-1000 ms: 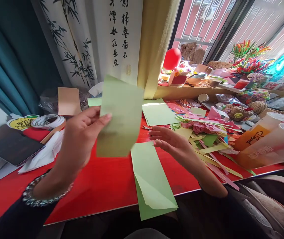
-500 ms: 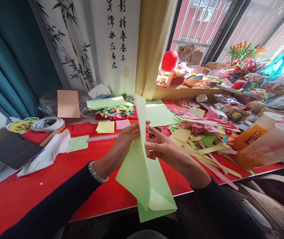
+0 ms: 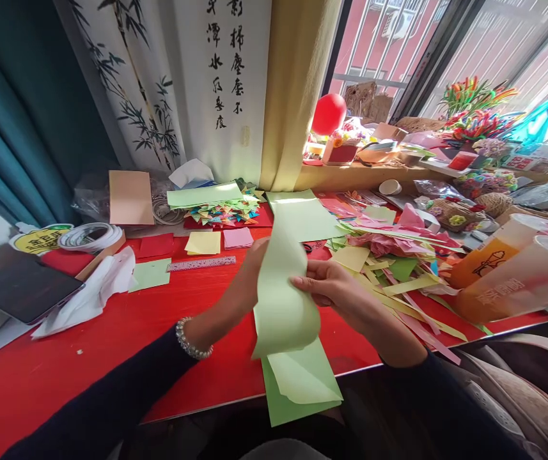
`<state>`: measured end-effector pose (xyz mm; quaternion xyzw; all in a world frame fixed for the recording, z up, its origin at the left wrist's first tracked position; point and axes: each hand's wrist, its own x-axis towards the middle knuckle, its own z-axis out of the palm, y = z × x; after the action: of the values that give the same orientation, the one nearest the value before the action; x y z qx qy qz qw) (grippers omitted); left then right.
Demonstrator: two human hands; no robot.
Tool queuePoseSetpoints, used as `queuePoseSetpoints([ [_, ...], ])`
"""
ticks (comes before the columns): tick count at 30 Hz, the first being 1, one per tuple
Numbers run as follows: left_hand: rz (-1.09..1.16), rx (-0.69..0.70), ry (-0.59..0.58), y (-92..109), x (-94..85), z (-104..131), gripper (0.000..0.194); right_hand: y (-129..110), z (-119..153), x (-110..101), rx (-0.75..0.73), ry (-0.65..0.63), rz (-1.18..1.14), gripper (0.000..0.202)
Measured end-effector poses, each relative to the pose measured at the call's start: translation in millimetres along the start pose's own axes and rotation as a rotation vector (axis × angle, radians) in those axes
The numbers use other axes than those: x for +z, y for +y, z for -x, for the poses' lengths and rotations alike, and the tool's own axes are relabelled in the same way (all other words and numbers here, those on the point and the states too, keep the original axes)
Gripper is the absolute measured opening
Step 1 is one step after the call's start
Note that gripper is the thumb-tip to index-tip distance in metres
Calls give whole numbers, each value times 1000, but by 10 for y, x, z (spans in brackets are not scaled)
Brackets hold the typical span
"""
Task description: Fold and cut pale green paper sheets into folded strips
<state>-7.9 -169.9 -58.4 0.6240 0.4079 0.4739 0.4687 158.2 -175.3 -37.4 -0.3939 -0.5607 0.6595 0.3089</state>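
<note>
A sheet of light green paper (image 3: 286, 287) is held up in front of me, bent into a curve along its lower part. My right hand (image 3: 326, 284) pinches its right edge between thumb and fingers. On the left edge is my left hand (image 3: 254, 262), its fingers mostly hidden behind the paper. Beneath it, another green sheet (image 3: 297, 383) lies over the table's front edge with a corner curled up. Scissors (image 3: 308, 247) show only in part behind the raised sheet.
On the red table (image 3: 197, 345) lie a ruler (image 3: 201, 264), yellow notes (image 3: 203, 243) and pink notes (image 3: 238, 238). Paper strips (image 3: 398, 287) are heaped to the right, beside plastic drink cups (image 3: 518, 281). A dark flat device (image 3: 24, 287) rests at left, near tape rolls (image 3: 90, 237).
The green sheet was nearly edge-on and now turns its broad face toward me, its lower end curling. My right hand has shifted slightly right and down along its edge.
</note>
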Motion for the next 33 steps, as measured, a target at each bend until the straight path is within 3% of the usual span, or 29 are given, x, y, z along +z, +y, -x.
queuePoseSetpoints([
  [4, -535, -53, -12, -352, -362, -130, 24, 275, 58, -99, 233, 9, 127, 34],
  [9, -710, -114, -62, -690, -613, -221, 30, 631, 28, -111, 256, 50, 390, 34],
  [14, -756, -98, -142, -736, -603, -202, 29, 733, 12, -48, 218, 159, 508, 42],
  [20, -757, -171, -221, -726, -543, -144, 24, 760, 27, -5, 210, 190, 609, 56],
  [26, -769, -285, -267, -646, -471, -79, 44, 733, 33, 37, 198, 208, 737, 66],
  [33, -853, -251, -333, -571, -423, -32, 25, 793, 106, 13, 153, 198, 926, 80],
])
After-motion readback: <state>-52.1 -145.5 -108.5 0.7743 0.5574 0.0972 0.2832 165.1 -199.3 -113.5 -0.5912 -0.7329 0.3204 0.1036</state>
